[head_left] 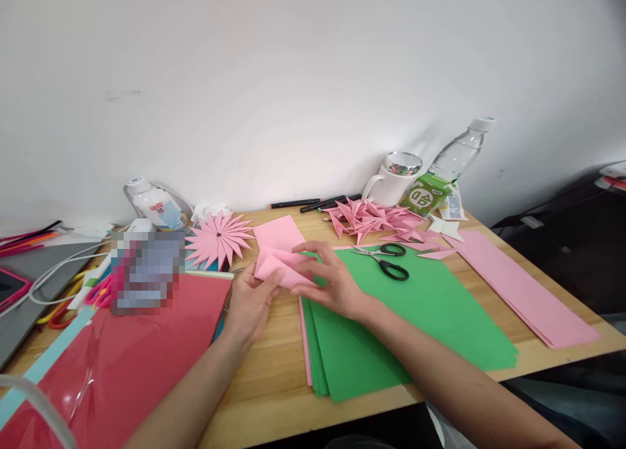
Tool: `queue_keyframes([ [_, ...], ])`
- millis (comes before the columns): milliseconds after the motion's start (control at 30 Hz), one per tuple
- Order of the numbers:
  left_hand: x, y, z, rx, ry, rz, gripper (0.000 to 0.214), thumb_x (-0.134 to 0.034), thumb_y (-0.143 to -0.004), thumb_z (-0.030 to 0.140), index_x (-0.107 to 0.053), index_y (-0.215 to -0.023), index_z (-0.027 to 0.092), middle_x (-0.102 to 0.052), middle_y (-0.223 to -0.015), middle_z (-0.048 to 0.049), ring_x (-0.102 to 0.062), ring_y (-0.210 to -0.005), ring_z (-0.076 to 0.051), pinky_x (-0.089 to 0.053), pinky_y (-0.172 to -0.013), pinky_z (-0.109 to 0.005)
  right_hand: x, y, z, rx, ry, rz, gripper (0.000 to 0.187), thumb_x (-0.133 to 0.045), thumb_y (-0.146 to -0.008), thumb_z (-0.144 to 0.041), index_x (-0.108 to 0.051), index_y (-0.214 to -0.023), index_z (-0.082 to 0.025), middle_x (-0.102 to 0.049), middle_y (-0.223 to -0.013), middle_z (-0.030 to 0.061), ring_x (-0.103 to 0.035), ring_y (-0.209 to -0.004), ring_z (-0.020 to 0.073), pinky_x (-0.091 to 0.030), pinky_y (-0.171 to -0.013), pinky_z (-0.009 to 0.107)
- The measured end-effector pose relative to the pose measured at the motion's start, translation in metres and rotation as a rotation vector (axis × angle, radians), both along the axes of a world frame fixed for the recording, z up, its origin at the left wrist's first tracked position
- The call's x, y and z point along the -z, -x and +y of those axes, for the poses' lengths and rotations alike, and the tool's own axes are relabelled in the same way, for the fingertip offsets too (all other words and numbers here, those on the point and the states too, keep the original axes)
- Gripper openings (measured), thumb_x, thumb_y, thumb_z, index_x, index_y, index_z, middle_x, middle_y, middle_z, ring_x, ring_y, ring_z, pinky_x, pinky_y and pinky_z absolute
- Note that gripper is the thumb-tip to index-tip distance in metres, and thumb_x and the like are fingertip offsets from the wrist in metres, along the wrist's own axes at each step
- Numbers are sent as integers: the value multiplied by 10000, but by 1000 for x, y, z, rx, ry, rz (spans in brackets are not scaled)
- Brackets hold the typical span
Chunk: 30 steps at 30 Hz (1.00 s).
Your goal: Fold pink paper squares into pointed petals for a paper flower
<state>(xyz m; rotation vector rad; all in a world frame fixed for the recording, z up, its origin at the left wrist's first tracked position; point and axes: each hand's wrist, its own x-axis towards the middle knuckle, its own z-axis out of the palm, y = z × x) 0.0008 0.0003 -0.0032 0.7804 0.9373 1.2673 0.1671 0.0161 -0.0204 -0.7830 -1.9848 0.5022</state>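
Note:
A partly folded sheet of pink paper [278,266] is held between both hands above the table. My left hand [254,299] pinches its left side, thumb on top. The fingers of my right hand [335,279] close on the right end of the same paper. Just behind it lies a flat pink square of paper [281,232]. To the left sits a pink folded-paper star wheel [219,239]. A heap of pointed pink paper pieces [366,219] lies at the back right. Black-handled scissors [391,270] rest on a stack of green paper [415,325] beside my right hand.
A long pink paper stack [528,289] lies at right. Along the wall stand a white mug [396,178], a green carton [424,195], a tilted clear bottle [462,150] and a white bottle [156,204]. Red paper in plastic [127,364] covers the left side; black pens [296,203] lie behind.

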Motion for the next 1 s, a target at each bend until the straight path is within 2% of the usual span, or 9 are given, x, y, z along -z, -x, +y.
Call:
queue_keyframes([
  [100,-1,0,1,-65,0,2,373,-785,-623,247,-644,-956,157,-695,-934,-50,-645,-826,-165,-529,-696,-248,2,-1,-4,-7,126,33,471,-704,-739,-373,-542,-1151,-213,-480,-1264,135,-464,-1179,253,-424,-952,408],
  [200,1,0,1,-69,6,8,317,-777,-637,281,-667,-896,136,-699,-906,-57,-642,-842,-177,-529,-725,-269,6,1,-5,15,351,126,469,-671,-767,-338,-486,-1179,-212,-592,-1105,95,-586,-950,203,-503,-772,333],
  [300,5,0,1,-81,18,54,319,-793,-610,271,-672,-863,118,-699,-862,-58,-633,-826,-173,-526,-710,-258,7,2,-3,68,520,239,451,-681,-745,-339,-509,-1136,-195,-620,-997,65,-591,-762,158,-494,-643,279],
  [400,6,1,1,-68,4,121,361,-805,-588,232,-662,-901,123,-693,-884,-55,-616,-791,-153,-520,-649,-232,6,1,-1,66,594,360,463,-725,-691,-335,-539,-1088,-187,-618,-970,54,-589,-794,160,-487,-695,287],
  [500,5,2,0,-51,-28,160,382,-803,-584,226,-652,-924,140,-683,-911,-50,-604,-783,-157,-516,-596,-229,5,2,1,3,675,472,486,-750,-660,-335,-539,-1072,-186,-625,-939,46,-596,-820,162,-485,-726,290],
  [667,5,3,0,-63,-30,199,309,-793,-589,254,-667,-844,133,-682,-821,-37,-594,-718,-149,-511,-574,-236,2,6,0,-106,744,573,347,-752,-653,-363,-597,-903,-179,-624,-858,27,-587,-776,156,-501,-675,276],
  [767,7,4,0,-62,-47,226,288,-796,-576,219,-675,-824,135,-679,-764,-15,-587,-695,-129,-505,-608,-221,1,7,-1,-136,776,588,324,-735,-668,-385,-614,-891,-185,-633,-848,28,-594,-763,162,-511,-647,277],
  [867,8,4,-1,-51,-70,244,280,-794,-577,195,-682,-828,145,-685,-782,-6,-594,-721,-125,-500,-646,-212,2,7,-1,-51,766,573,297,-727,-668,-392,-615,-838,-176,-620,-785,17,-578,-708,151,-489,-612,265],
  [1000,9,4,-2,-24,-95,270,264,-768,-629,231,-688,-871,163,-691,-827,-8,-599,-746,-133,-498,-668,-223,4,7,-1,94,734,492,282,-709,-667,-402,-564,-674,-161,-527,-607,-23,-464,-549,105,-385,-496,228],
])
